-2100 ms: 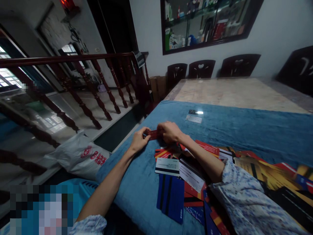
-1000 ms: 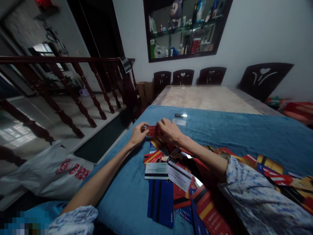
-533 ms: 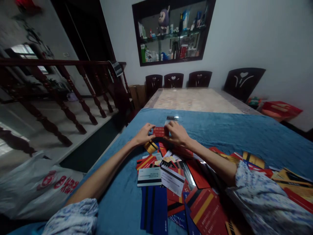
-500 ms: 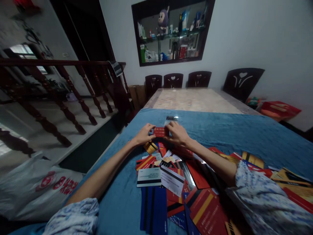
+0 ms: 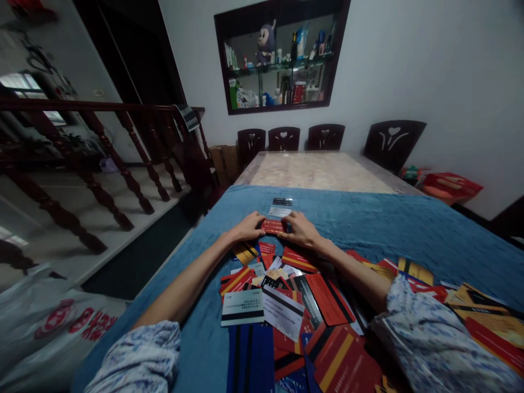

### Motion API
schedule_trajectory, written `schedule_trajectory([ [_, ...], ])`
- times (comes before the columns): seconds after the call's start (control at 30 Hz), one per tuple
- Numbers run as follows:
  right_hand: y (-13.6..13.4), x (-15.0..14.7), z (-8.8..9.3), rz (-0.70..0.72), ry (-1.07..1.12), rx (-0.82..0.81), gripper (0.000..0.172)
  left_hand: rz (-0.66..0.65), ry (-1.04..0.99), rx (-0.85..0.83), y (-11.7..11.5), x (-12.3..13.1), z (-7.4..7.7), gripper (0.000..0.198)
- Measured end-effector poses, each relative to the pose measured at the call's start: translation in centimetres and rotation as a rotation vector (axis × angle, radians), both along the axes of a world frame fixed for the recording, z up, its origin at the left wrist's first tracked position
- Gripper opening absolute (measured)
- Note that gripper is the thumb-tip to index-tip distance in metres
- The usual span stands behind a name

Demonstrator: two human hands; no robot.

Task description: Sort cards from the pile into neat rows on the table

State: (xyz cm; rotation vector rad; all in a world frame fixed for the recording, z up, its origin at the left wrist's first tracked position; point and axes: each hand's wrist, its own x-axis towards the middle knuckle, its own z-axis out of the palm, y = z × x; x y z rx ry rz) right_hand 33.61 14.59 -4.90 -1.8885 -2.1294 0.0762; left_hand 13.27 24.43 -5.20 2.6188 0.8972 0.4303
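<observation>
Between my two hands is a red bank card (image 5: 273, 226), low over or on the blue cloth (image 5: 335, 218); I cannot tell whether it touches. My left hand (image 5: 249, 227) pinches its left edge, thumb at the near side. At its right edge, my right hand (image 5: 300, 229) grips with thumb and fingers. Just beyond lie a white card (image 5: 280, 212) and a black card (image 5: 282, 201), in a line leading away from me. Nearer to me spreads a heap of cards: a pale one (image 5: 243, 305), a white striped one (image 5: 282, 312), blue ones (image 5: 250, 360) and several red ones (image 5: 341, 357).
More gold and red cards (image 5: 415, 270) lie to the right, under and past my right forearm. Beyond the cloth shows the bare marble tabletop (image 5: 315, 169), with chairs (image 5: 284, 139) behind it. A white plastic bag (image 5: 61, 322) stands at the left, below a wooden railing (image 5: 123, 105).
Both hands have lowered the red card toward the cloth and drawn it slightly nearer. The white card behind it now shows more fully. My view has shifted a little.
</observation>
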Motion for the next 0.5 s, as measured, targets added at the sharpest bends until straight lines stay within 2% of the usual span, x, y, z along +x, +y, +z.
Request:
schedule_trajectory([
  [0.2,0.5,0.9,-0.6,-0.009,0.034,-0.013,0.035,-0.024,0.045,-0.02,0.7,0.9,0.1,0.033],
  [0.5,0.4,1.0,-1.2,-0.05,0.053,-0.043,0.038,0.026,0.101,-0.048,1.1,1.5,-0.3,0.042],
])
